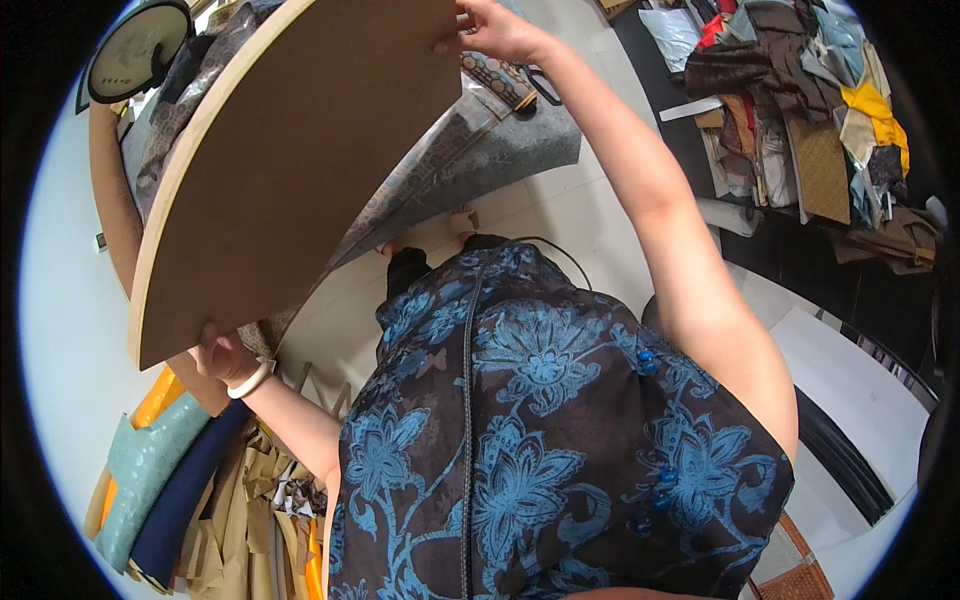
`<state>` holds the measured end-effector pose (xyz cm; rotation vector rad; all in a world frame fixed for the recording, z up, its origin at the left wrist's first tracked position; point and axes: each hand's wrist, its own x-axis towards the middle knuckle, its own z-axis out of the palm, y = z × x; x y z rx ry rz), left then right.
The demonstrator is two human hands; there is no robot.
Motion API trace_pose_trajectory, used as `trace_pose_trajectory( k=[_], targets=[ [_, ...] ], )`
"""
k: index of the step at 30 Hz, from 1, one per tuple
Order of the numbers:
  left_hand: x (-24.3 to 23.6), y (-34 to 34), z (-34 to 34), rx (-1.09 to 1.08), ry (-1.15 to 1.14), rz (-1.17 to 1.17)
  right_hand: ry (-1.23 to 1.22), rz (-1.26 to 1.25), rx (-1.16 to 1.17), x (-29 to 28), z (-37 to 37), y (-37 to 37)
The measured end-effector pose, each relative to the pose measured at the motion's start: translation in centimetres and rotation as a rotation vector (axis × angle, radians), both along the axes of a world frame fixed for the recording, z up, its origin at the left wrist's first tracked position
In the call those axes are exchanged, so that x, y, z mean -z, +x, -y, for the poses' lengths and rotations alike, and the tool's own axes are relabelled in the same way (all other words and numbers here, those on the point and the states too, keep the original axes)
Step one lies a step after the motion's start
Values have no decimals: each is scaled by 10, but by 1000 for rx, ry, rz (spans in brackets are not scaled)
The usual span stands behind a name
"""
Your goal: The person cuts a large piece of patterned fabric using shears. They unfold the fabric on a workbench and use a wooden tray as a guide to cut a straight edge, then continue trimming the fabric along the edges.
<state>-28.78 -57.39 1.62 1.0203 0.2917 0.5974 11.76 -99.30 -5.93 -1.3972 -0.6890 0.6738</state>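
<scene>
Board: A large brown board (290, 150) with a pale edge fills the upper left of the view, held at a tilt between a person's two hands.
Left hand: The left hand (225, 362), a white bracelet (252, 380) at its wrist, is closed on the board's near end, fingers against the brown face. Should that hold loosen, this corner could dip.
Right hand: The right hand (492, 32) is clamped on the far edge at the end of an outstretched arm. So long a reach makes this the likelier grip to tire and slip.
Far side: Whether anything props the board from behind cannot be made out; without a prop, the hands alone would bear its weight.
Grey sheet: A speckled grey sheet (535, 150) lies beyond the board's lower edge, where a sagging board could crease or scuff it.
Feet: Two feet (462, 218) show on the pale floor (610, 240), exposed if the board is dropped.
Rolls: A teal roll (155, 455) and a navy roll (190, 500) lean below the left hand; a careless swing of the near corner could topple them.
</scene>
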Motion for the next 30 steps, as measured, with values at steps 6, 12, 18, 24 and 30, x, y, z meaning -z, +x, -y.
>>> trace_pose_trajectory(
  k=[6, 12, 18, 24, 30],
  targets=[
    [-6, -13, -7, 9, 443, -411, -261, 349, 62, -5, 13, -20],
    [6, -23, 9, 1, 441, -467, -360, 342, 116, -11, 23, -41],
    [15, -28, 8, 61, 557, -524, -329, 344, 95, -7, 24, -47],
    [13, -14, 15, 69, 365, -481, -287, 298, 108, 25, 25, -33],
    [17, -12, 19, 83, 372, -468, -197, 75, 112, 31, 28, -38]
  ],
)
